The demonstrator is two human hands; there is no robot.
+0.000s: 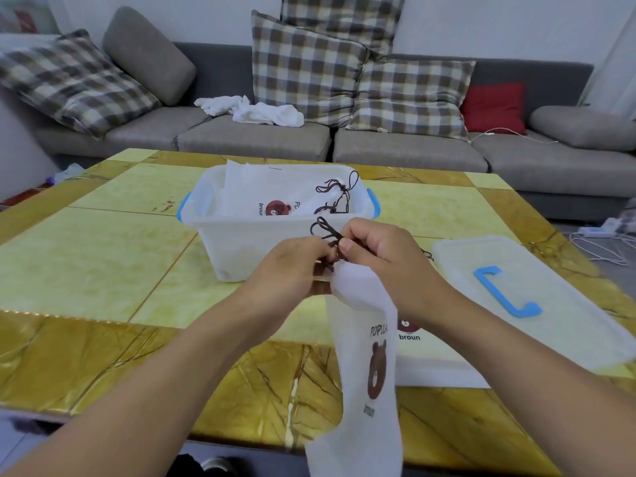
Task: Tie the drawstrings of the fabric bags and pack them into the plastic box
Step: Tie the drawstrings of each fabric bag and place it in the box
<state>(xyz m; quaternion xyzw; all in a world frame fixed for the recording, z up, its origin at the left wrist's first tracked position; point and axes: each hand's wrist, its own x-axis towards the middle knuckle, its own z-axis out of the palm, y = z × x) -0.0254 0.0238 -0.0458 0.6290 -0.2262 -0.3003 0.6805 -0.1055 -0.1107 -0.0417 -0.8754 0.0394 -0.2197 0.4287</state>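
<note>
A white fabric bag (364, 390) printed with a brown bear and the word "broun" hangs from both hands over the near edge of the yellow marble-patterned table (103, 263), its gathered neck held up between them and its body dangling past the table edge. The left hand (292, 266) pinches the dark drawstring (325, 232) at the bag's neck with curled fingers, and the right hand (378, 253), just beside it and touching it, also grips the cord with thumb and bent fingers; loops of the cord stand up above the knuckles. Under the right forearm another bag of the same print (409, 333) lies flat on the table, toward the near right. To its right, along the table's right edge, rests the translucent lid (550, 270) with a blue handle (506, 296). Just beyond the hands, near the middle of the table, stands the translucent plastic box (241, 242) with blue side clips; inside it lie packed white bags (275, 191) whose dark strings (339, 196) are bunched at the right end. Farther back a grey sofa (413, 153) carries plaid cushions (306, 67), a red cushion (494, 108) and a crumpled white cloth (254, 111).
</note>
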